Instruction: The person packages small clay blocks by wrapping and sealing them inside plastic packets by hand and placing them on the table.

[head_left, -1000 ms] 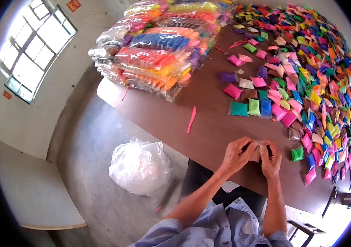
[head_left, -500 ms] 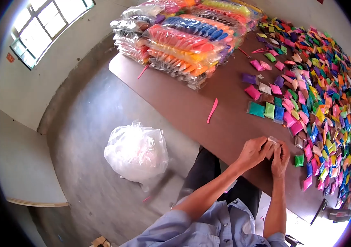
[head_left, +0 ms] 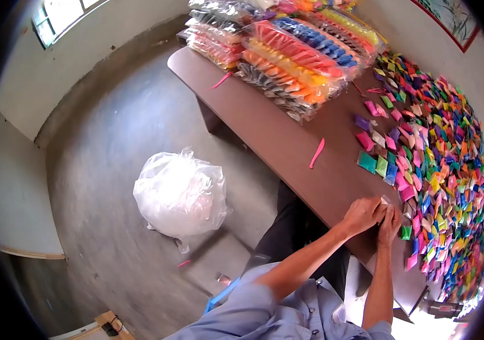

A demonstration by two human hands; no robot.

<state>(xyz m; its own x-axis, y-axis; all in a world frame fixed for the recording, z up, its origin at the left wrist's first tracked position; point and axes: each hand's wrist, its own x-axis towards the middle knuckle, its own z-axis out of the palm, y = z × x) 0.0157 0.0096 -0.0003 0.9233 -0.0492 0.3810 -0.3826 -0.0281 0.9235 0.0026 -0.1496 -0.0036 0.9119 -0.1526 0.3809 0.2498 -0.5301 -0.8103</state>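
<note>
My left hand [head_left: 364, 217] and my right hand [head_left: 389, 225] meet over the near edge of the brown table, fingers pinched close together. Between their fingertips shows the top of a small clear plastic packet [head_left: 385, 200]; its lower part is hidden by the fingers. Just right of my right hand lies a green packet [head_left: 405, 232]. A teal packet [head_left: 367, 162], a light green packet [head_left: 381, 165] and a blue packet [head_left: 390, 174] lie side by side beyond my hands. Farther left on the tabletop is a pink plastic knife [head_left: 317, 153].
A big heap of coloured packets [head_left: 451, 198] covers the table's right side. Bagged bundles of coloured packets [head_left: 298, 56] are stacked at the far end of the table [head_left: 276, 141]. On the floor to the left stands a clear plastic bag [head_left: 182, 192] with whitish contents.
The camera view has shifted, bringing a framed picture into sight at upper right. Both hands stay together on the clear packet, with the fingers slightly rearranged.
</note>
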